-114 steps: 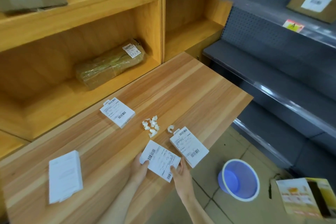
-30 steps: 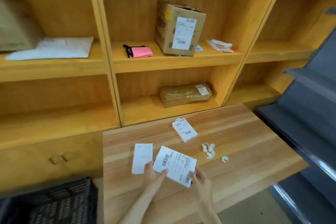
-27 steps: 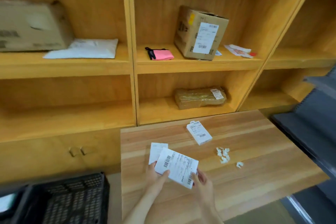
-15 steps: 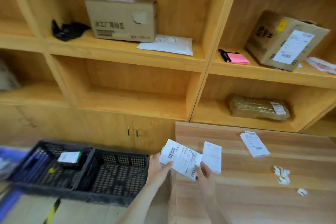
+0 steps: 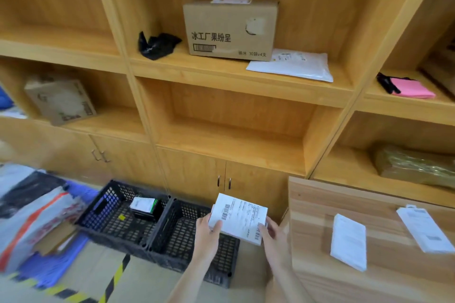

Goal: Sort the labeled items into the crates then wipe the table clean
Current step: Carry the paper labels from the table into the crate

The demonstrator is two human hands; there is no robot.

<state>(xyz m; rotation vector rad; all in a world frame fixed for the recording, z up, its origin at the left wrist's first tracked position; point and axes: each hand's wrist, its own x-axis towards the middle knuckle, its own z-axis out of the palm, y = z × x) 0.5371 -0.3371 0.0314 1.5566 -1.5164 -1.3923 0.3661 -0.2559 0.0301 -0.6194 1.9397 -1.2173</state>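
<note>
Sorting is under way: the left crate [image 5: 118,219] already holds a box, and the packet [image 5: 237,219] hangs over the right crate [image 5: 187,236]. Left hand [image 5: 208,233] and right hand [image 5: 273,235] pinch its opposite edges, thumbs on the label (fingers mostly hidden beneath). Next, I judge, lower and release. Two packets [image 5: 348,241] wait on the bench [image 5: 320,278].

Labelled packet [image 5: 240,219]: white, black barcodes and print
Crates [image 5: 157,231]: black lattice mesh
Table [image 5: 384,275]: pale and brown wood-grain bands
Shelving [image 5: 236,74]: honey-yellow wood
Carton [image 5: 230,29]: tan, black characters
Pouch [image 5: 411,88]: pink, black trim
Floor tape [image 5: 115,275]: yellow-black stripes
</note>
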